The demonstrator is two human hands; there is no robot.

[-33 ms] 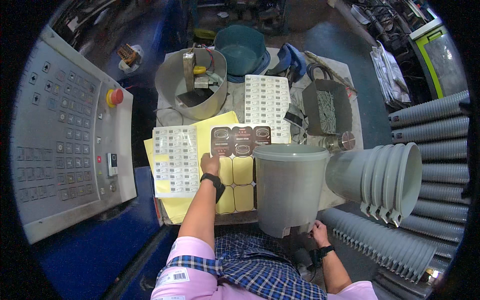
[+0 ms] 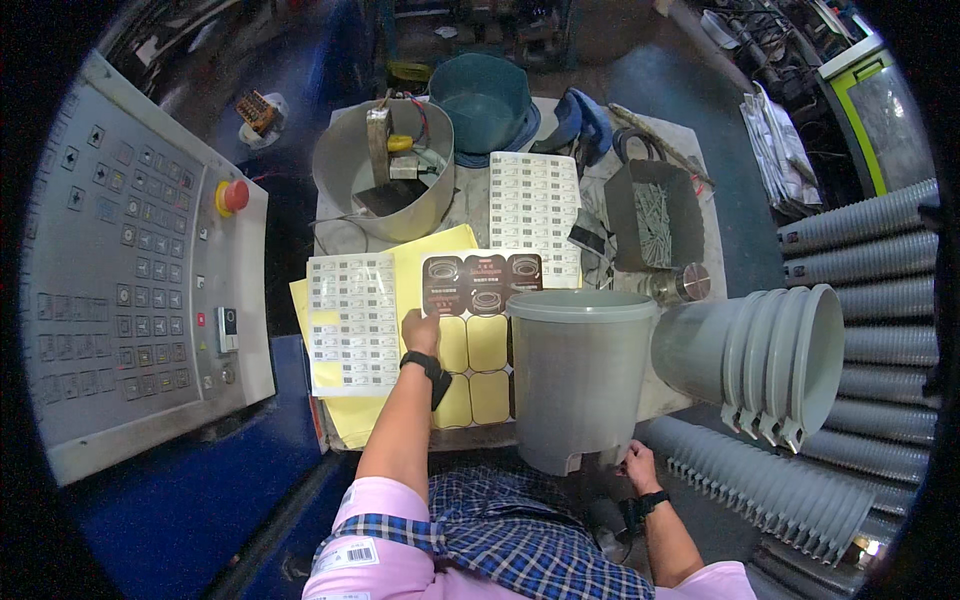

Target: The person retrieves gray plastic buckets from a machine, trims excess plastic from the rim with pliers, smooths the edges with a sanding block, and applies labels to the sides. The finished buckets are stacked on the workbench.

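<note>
The left hand (image 2: 420, 330) rests fingers-down on the sticker sheet (image 2: 478, 340), which lies on yellow paper on the table (image 2: 690, 200); whether its grip pinches a label, I cannot tell. Three dark stickers remain in the sheet's top row. The right hand (image 2: 637, 467) grips the base of one upright grey bucket (image 2: 580, 375). Four nested buckets (image 2: 770, 360) lie sideways just beside it.

A: Counting now, one grey bucket (image 2: 580, 375) stands upright on the bench (image 2: 690, 385), and a nested stack of buckets (image 2: 770, 360) lies beside it.

B: How many in the stack?

A: Four rims show. Two white label sheets (image 2: 352, 320) (image 2: 534, 205), one sheet of dark round stickers (image 2: 482, 283).

B: Hands?

A: Two: left hand (image 2: 421, 330), right hand (image 2: 638, 466).
</note>
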